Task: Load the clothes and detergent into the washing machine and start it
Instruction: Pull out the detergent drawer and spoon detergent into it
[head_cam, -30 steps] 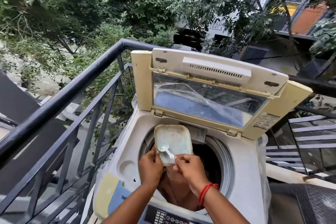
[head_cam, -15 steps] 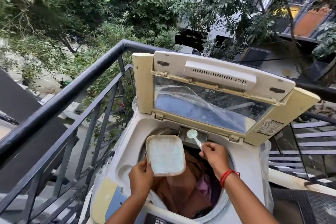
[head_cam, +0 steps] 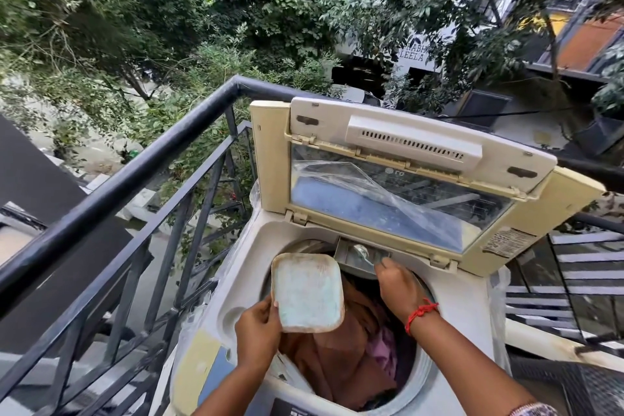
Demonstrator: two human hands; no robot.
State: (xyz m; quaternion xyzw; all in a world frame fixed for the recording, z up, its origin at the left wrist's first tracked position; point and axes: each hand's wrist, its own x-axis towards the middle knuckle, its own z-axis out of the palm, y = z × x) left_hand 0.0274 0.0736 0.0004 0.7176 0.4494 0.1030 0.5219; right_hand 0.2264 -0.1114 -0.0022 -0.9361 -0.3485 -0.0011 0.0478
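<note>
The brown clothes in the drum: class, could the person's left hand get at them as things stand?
Probably not directly. The left hand grips the detergent box, which hangs over the brown clothes; the raised lid leaves the drum open, so freeing that hand would do.

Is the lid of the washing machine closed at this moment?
No, the lid stands raised behind the drum opening, and brown clothes show inside the washing machine.
</note>
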